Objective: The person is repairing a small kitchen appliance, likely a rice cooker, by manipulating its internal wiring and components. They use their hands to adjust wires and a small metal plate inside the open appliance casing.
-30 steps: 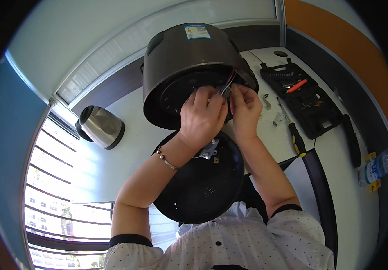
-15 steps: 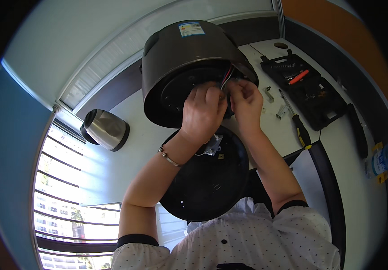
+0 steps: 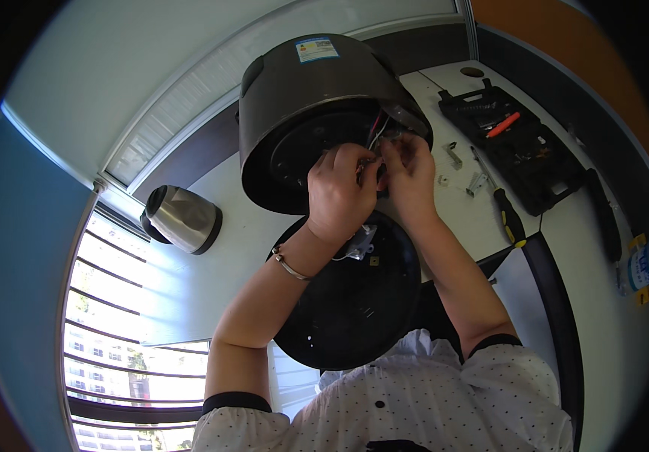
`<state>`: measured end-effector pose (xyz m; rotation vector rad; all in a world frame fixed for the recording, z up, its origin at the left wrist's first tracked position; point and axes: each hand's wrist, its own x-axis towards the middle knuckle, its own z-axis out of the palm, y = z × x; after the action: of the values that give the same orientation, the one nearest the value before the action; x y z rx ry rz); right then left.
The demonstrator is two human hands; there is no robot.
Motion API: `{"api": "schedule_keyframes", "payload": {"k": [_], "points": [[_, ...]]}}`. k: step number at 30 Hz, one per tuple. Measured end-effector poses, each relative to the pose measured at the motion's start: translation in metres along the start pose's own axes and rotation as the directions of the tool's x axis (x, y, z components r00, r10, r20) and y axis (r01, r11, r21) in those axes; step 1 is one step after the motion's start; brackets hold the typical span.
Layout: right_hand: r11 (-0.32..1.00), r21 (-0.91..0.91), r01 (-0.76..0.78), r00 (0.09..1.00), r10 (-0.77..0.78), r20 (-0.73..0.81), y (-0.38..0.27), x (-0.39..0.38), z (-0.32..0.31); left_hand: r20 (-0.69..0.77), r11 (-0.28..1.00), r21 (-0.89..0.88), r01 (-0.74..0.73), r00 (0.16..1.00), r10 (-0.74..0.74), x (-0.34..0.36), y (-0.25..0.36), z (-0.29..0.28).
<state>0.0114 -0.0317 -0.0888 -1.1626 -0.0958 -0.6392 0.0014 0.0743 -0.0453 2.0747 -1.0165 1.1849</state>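
A large dark grey rounded appliance housing [image 3: 317, 75] lies tipped, its hollow black underside facing me. Red, white and dark wires [image 3: 377, 129] run down from inside its right part to my fingertips. My left hand [image 3: 342, 184] is closed, its thumb and forefinger pinching the wires at the opening. Right beside it, my right hand [image 3: 409, 172] is also closed in a pinch; what lies between its fingertips is too small to make out. Beneath both hands sits a round black base plate [image 3: 347, 316], carrying a small metal bracket [image 3: 359, 242] near its upper edge.
To the right lie an open black tool case [image 3: 539, 177] with an orange-red tool [image 3: 503, 124], a yellow-and-black screwdriver [image 3: 509, 218] and small metal parts [image 3: 453, 155]. A plastic bottle [image 3: 643, 267] is at far right. A steel kettle [image 3: 185, 218] stands left, near the window blinds [image 3: 129, 339].
My fingers have shifted slightly at the wires, and the left hand has turned a little, opening a gap between thumb and forefinger base. The view has moved slightly; the housing stays in place.
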Motion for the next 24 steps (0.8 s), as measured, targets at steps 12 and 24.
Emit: {"api": "schedule_keyframes", "payload": {"k": [12, 24], "points": [[0.99, -0.123, 0.062, 0.998, -0.06, 0.018, 0.001, -0.001, 0.001, 0.057, 0.952, -0.148, 0.267, 0.964, -0.261, -0.007, -0.002, -0.002], [0.979, -0.165, 0.117, 0.993, -0.111, 0.047, 0.012, 0.004, -0.001, 0.084, 0.993, -0.001, 0.115, 0.99, -0.114, -0.005, -0.005, -0.009]]}}
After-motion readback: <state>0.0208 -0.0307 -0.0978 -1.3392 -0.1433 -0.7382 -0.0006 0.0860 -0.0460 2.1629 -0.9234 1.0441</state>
